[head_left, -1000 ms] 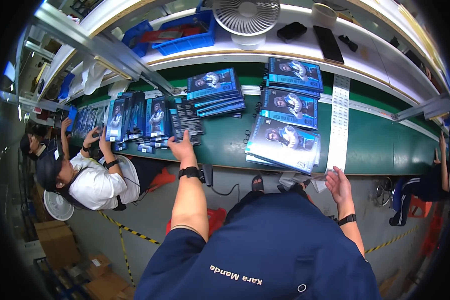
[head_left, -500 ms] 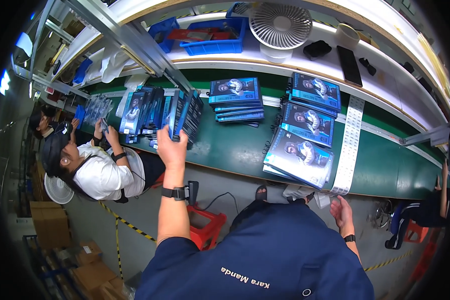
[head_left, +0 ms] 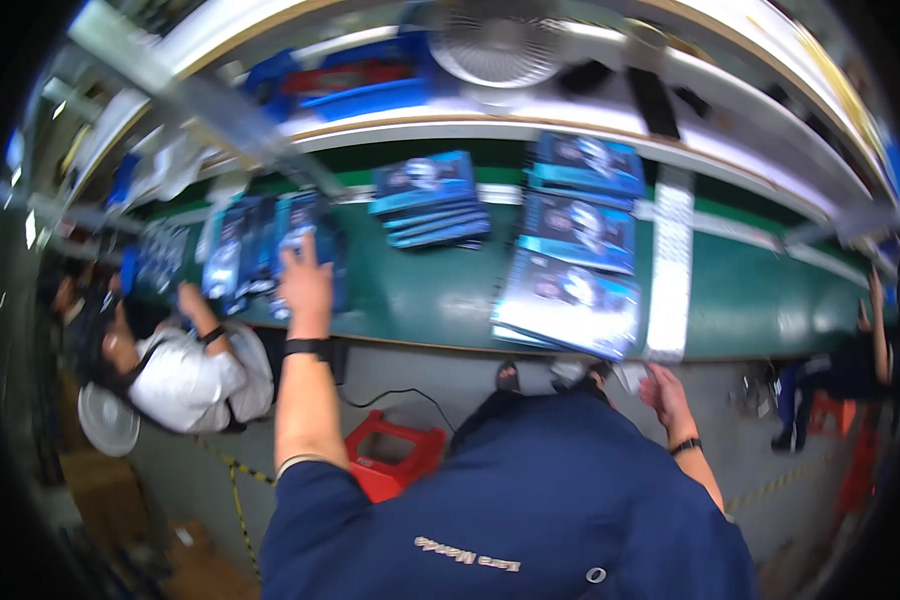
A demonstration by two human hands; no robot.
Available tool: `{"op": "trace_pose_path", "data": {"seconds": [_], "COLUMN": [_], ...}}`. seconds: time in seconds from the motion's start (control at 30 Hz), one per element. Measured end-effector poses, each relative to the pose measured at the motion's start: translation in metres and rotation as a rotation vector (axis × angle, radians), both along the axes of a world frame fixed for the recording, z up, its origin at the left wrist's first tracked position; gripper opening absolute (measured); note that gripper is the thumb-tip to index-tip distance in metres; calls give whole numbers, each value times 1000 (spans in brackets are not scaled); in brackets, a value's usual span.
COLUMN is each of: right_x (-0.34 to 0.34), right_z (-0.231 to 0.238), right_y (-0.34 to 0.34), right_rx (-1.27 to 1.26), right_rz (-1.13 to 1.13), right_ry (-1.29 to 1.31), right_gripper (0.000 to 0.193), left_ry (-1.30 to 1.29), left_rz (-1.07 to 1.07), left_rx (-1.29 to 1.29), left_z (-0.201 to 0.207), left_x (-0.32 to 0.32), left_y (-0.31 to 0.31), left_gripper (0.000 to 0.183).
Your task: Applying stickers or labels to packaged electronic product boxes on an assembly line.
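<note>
Motion blurs the picture. My left hand (head_left: 307, 285) lies over a leaning pile of flat blue-and-black printed packs (head_left: 298, 215) at the bench's left part. Its fingers are stretched out and apart, touching or just above the packs. Beside that pile, more such packs (head_left: 232, 250) stand leaning together. A short stack of packs (head_left: 425, 195) lies further right. Beyond it, overlapping stacks of larger-looking packs (head_left: 570, 295) run from back to front. My right hand (head_left: 668, 400) hangs off the front edge, fingers loosely apart and holding nothing visible, near the end of a white label strip (head_left: 672, 270).
A co-worker in a white shirt (head_left: 190, 375) sits at the left; another person (head_left: 845, 360) is far right. Over the green bench (head_left: 390, 290) runs a shelf with a fan (head_left: 495, 45) and blue bin (head_left: 365, 100). A red stool (head_left: 395, 455) stands beside me.
The view has swung, shifting the bench leftward. My left hand has loosened from the upright-leaning packs, its fingers now straighter. My right hand stays by the front edge.
</note>
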State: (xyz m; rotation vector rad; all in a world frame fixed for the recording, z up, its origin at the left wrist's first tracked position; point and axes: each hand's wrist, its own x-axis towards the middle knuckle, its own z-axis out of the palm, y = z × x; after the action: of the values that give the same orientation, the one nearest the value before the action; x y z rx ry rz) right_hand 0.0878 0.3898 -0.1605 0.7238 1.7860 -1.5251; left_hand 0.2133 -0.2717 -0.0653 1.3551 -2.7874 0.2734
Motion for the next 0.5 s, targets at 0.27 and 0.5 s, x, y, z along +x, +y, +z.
{"op": "trace_pose_path", "data": {"seconds": [0.27,0.5], "right_x": [-21,-37], "right_z": [-12,-48], "right_y": [16,39], "right_rx": [75,390], "right_rz": [-285,-120], "right_ry": [175,197], "right_gripper": [32,64], "left_ry": [403,742], "left_rz": [-295,-516], "left_rx": [-108,47], "left_z": [20,79], "left_x": [-8,-41], "left_y": [15,123], "left_gripper": [63,46]}}
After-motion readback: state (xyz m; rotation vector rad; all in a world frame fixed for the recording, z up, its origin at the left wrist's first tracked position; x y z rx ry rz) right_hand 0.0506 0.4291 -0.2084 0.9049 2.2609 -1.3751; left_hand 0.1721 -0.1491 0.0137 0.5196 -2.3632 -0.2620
